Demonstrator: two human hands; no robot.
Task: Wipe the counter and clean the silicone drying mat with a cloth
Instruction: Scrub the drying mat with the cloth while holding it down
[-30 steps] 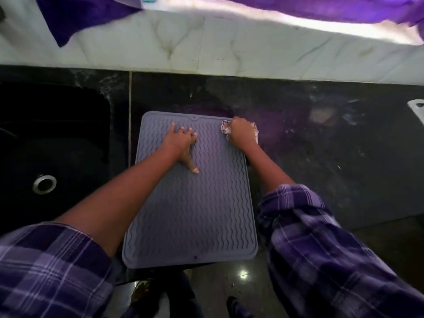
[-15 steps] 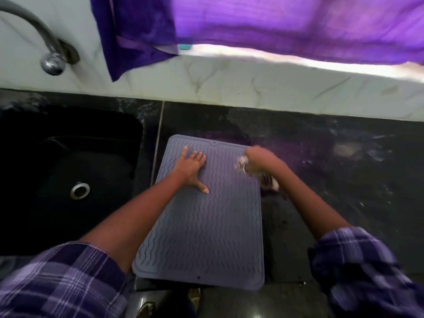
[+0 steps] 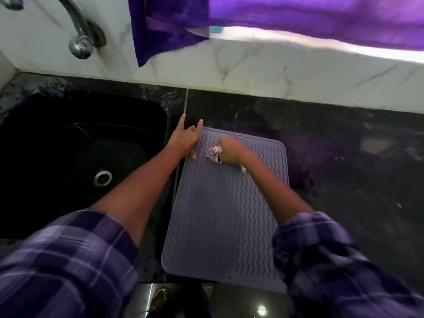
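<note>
Left hand [image 3: 183, 140] slid, fingers spread, to mat [image 3: 224, 214] corner; right hand [image 3: 229, 150] clutches cloth [image 3: 214, 153].

Mat [image 3: 226, 210] grey-lilac, wavy ridges. Cloth [image 3: 214, 153] white, dark print. Counter [image 3: 355, 161] black, speckled. Sleeves [image 3: 66, 260] purple plaid. Curtain [image 3: 298, 17] at 12 o'clock purple. Sink [image 3: 68, 143] black.

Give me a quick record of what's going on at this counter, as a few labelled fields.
place: black counter beside a black sink
mat: grey silicone drying mat, lying flat on the counter
left hand: at the mat's far left corner, fingers spread
right hand: grip closed on a crumpled cloth, pressed on the mat's far end
above: tap, purple fabric
</note>
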